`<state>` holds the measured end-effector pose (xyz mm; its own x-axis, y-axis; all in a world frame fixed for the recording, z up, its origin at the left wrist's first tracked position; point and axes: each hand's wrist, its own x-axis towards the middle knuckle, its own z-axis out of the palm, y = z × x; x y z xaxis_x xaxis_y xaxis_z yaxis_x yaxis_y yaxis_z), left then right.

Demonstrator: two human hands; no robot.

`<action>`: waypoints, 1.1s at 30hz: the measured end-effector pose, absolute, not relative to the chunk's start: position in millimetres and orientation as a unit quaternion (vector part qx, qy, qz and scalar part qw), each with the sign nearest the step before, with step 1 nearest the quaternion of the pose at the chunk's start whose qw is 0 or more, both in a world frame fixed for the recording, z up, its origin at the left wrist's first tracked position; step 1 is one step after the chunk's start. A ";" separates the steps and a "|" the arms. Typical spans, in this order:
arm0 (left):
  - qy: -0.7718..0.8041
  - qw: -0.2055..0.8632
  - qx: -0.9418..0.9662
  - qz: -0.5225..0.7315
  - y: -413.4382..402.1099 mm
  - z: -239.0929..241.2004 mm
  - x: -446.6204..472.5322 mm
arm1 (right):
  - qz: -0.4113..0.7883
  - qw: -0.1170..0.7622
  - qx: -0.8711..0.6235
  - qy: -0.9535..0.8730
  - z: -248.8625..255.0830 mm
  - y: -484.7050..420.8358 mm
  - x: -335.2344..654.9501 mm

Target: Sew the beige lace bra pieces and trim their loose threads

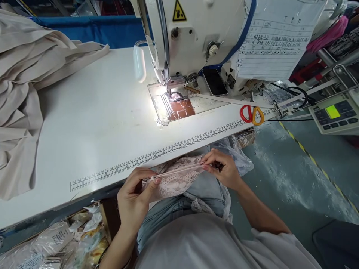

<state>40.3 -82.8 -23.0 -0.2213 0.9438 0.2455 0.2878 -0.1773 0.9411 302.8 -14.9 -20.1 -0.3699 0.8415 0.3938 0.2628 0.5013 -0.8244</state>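
Note:
A small piece of pale pink lace fabric (176,179) is stretched between my two hands, just below the front edge of the white sewing table (92,112) and over my lap. My left hand (134,196) pinches its left end with thumb and fingers closed. At the right end, my right hand (223,168) pinches the folded edge. The white sewing machine (193,37) stands at the back of the table, its lamp lighting the needle plate (175,102). A bit of lace lies under the presser foot.
Beige cloth (25,93) is heaped on the table's left side. A ruler strip (157,153) runs along the front edge. Red and yellow scissors (252,114) and a phone (214,82) lie right of the needle. A control panel (335,114) sits far right. Bagged items (56,239) fill a box at lower left.

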 end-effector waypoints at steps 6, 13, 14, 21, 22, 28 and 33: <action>0.571 0.292 0.539 0.546 -85.0 -23.0 42.4 | 0.287 0.435 -0.395 -0.757 -22.2 -18.8 294.8; 0.568 0.328 0.491 0.573 -84.6 -27.3 44.4 | 0.296 0.393 -0.441 -0.750 -22.7 -18.3 295.1; 0.567 0.332 0.488 0.575 -84.4 -27.7 45.0 | 0.308 0.390 -0.434 -0.752 -18.7 -17.3 295.3; 0.521 0.434 0.486 0.552 -82.3 -22.6 35.6 | 0.514 0.288 -0.385 -0.710 18.3 -1.0 311.5; 0.514 0.462 0.500 0.523 -81.2 -19.3 34.3 | 0.540 0.269 -0.370 -0.707 22.3 0.2 312.2; 0.428 0.481 0.665 0.379 -72.5 0.1 54.6 | 0.489 0.224 -0.337 -0.772 33.7 -11.9 279.1; 0.433 0.440 0.661 0.427 -70.3 0.5 70.9 | 0.451 0.228 -0.318 -0.802 21.0 -18.7 265.4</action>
<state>70.9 -70.3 0.5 0.2605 0.9479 0.1832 0.1966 -0.2378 0.9512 265.4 -18.7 21.0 -0.6935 0.7160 0.0796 0.3038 0.3909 -0.8689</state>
